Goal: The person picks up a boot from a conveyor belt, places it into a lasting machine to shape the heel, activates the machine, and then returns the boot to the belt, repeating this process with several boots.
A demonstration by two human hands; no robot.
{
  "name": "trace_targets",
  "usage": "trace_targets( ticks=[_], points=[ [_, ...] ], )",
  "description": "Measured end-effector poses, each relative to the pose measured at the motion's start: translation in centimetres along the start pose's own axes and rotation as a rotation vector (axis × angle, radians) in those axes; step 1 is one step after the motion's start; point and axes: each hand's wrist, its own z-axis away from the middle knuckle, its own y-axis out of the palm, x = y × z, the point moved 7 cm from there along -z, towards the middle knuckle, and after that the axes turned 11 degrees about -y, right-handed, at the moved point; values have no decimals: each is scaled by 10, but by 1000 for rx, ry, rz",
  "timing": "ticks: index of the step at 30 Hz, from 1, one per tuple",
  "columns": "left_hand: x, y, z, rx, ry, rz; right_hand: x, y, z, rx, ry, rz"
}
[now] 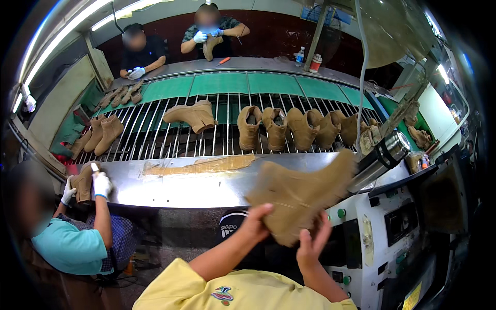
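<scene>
I hold a tan suede ankle boot [302, 194] in front of me, above the metal ledge [196, 188] of the conveyor. My left hand [257, 223] grips its left end. My right hand [311, 244] supports it from below near the sole. The boot lies on its side, toe up toward the right. My yellow sleeves come in from the lower edge.
Several tan boots [276, 126] stand on the roller conveyor [217, 111]. A metal cylinder nozzle [381, 159] and a white control panel [372, 232] are at my right. A co-worker in gloves [101, 183] works on a boot at left; two others work at the far side.
</scene>
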Motion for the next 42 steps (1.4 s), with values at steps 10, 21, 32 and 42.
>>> trace_targets(
  ticks=[10,21,32,42],
  points=[
    [-174,-192,111,-1036,651,-725,200,94,-136,668,-564,-1196],
    [-144,-214,41,-920,710,-988,166,55,-152,609,-491,-1005],
    [-220,-169,-95,-1224,894,-971,144,57,-167,594,-473,-892],
    [-269,-214,-179,-1044,766,-1155,114,78,-184,552,-449,-845]
  ],
)
